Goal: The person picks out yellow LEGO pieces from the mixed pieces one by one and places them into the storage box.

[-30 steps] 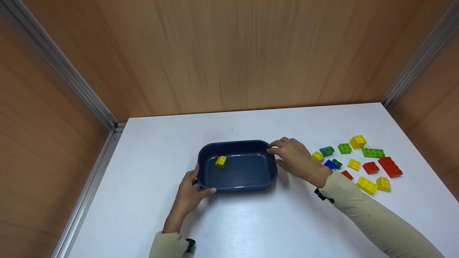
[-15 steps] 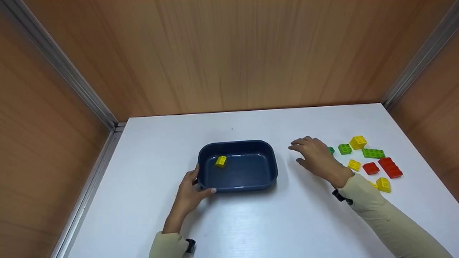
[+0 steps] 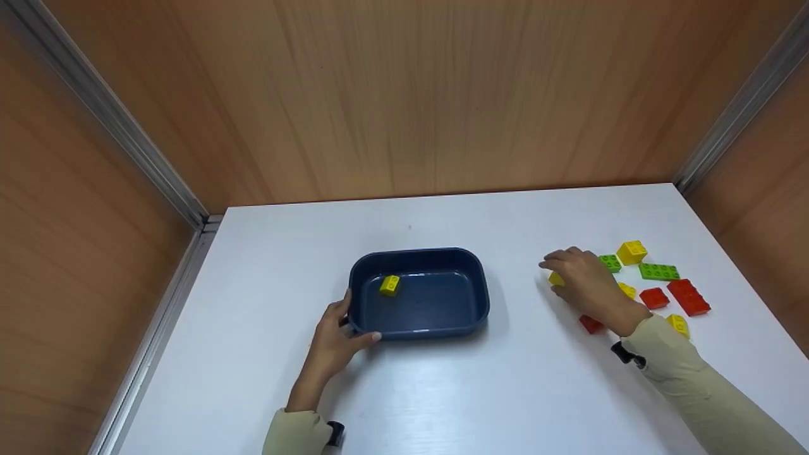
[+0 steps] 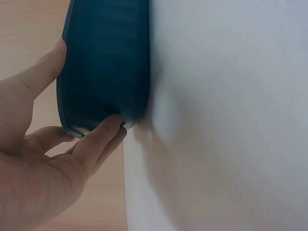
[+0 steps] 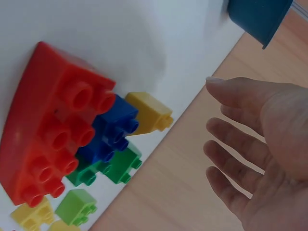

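A dark blue tray (image 3: 419, 333) with rounded corners stands mid-table, and one yellow building brick (image 3: 389, 285) lies inside it towards the left. My left hand (image 3: 334, 340) holds the tray's near left corner, its thumb along the front rim and its fingers at the left end. In the left wrist view the fingertips (image 4: 113, 121) touch the tray's outer wall. My right hand (image 3: 588, 282), with loosely bent fingers and nothing in it, hovers over the scattered bricks. Under its fingers shows a yellow brick (image 3: 555, 279). In the right wrist view, its palm (image 5: 284, 192) faces the bricks.
Right of my hand lie a tall yellow brick (image 3: 632, 252), a long green brick (image 3: 659, 272) and a large red brick (image 3: 689, 297). A red brick (image 3: 591, 324) pokes out below my wrist. The right wrist view shows a blue brick (image 5: 113, 127). Wooden panels (image 3: 404, 95) enclose the table.
My right hand has left the tray's right end and moved right, over the bricks, covering several of them. The left hand and the tray have stayed in place.
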Action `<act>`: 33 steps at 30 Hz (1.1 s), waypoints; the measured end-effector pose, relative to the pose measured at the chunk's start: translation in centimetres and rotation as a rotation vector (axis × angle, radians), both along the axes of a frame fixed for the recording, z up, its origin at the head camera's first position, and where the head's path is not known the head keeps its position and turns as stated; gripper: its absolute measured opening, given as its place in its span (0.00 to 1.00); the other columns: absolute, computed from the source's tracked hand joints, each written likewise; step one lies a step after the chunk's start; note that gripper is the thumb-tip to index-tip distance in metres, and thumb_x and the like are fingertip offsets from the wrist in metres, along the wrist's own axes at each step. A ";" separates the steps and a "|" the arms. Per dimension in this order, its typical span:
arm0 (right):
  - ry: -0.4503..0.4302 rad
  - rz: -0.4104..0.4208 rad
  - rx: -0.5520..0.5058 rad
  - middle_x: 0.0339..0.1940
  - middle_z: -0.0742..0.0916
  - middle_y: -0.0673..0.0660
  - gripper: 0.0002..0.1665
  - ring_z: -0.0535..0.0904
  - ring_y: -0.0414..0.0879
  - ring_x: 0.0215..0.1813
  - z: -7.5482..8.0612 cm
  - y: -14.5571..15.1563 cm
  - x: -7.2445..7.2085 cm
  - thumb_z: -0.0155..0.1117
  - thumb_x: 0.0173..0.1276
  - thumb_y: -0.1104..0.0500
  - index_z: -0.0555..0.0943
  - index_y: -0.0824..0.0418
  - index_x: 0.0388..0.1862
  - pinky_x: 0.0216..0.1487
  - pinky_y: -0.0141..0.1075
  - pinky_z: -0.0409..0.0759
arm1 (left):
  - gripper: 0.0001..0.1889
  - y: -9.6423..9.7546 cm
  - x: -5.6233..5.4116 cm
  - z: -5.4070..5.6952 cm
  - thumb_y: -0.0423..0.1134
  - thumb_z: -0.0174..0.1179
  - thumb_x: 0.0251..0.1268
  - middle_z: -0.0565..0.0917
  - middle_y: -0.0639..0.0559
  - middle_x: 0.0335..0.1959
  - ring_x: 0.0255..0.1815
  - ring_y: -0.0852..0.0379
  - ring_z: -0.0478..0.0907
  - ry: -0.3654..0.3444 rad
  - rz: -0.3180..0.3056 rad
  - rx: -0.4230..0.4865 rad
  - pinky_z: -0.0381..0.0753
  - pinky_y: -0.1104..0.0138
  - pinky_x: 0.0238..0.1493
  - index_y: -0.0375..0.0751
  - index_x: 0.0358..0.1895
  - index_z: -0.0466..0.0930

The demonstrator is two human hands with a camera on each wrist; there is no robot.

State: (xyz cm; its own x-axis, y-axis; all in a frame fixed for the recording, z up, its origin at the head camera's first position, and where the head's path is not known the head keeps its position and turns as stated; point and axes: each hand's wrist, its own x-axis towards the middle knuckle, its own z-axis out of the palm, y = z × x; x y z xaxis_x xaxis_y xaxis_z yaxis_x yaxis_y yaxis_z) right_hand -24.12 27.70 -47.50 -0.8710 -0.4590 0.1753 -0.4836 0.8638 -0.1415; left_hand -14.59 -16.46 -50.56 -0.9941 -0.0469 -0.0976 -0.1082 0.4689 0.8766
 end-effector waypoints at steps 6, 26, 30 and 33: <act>-0.022 -0.027 0.001 0.56 0.89 0.67 0.27 0.84 0.65 0.56 -0.4 0.8 -0.1 0.80 0.57 0.71 0.87 0.68 0.58 0.59 0.59 0.84 | 0.54 0.1 0.0 0.0 0.35 0.80 0.59 0.67 0.33 0.77 0.75 0.30 0.70 -0.006 0.006 -0.004 0.79 0.47 0.70 0.34 0.84 0.54; -0.042 -0.030 0.067 0.52 0.90 0.68 0.25 0.84 0.64 0.50 -1.6 1.8 -0.6 0.77 0.62 0.71 0.86 0.70 0.59 0.55 0.57 0.88 | 0.54 0.2 0.1 0.1 0.34 0.79 0.59 0.67 0.33 0.78 0.77 0.30 0.68 -0.006 0.008 0.003 0.78 0.47 0.71 0.35 0.85 0.53; -0.057 -0.039 0.070 0.53 0.90 0.68 0.24 0.84 0.64 0.50 -1.7 1.8 -0.7 0.76 0.64 0.71 0.86 0.69 0.60 0.56 0.58 0.87 | 0.54 0.2 0.1 0.1 0.34 0.79 0.60 0.67 0.34 0.78 0.77 0.30 0.68 -0.010 0.013 0.004 0.77 0.46 0.72 0.35 0.85 0.54; -0.068 -0.045 0.067 0.53 0.90 0.68 0.23 0.84 0.64 0.50 -1.7 1.8 -0.8 0.74 0.65 0.72 0.86 0.69 0.60 0.56 0.58 0.87 | 0.53 0.2 0.0 0.1 0.34 0.79 0.60 0.68 0.35 0.78 0.77 0.31 0.68 -0.017 0.018 0.006 0.77 0.47 0.72 0.36 0.85 0.54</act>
State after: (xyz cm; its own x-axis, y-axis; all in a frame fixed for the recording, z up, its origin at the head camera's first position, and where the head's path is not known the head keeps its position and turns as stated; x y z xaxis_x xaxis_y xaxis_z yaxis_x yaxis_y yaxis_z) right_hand -24.95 29.53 -49.20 -0.8997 -0.4282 0.0850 -0.4357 0.8928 -0.1142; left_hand -14.54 -16.21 -50.43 -0.9913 -0.0642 -0.1151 -0.1317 0.4617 0.8772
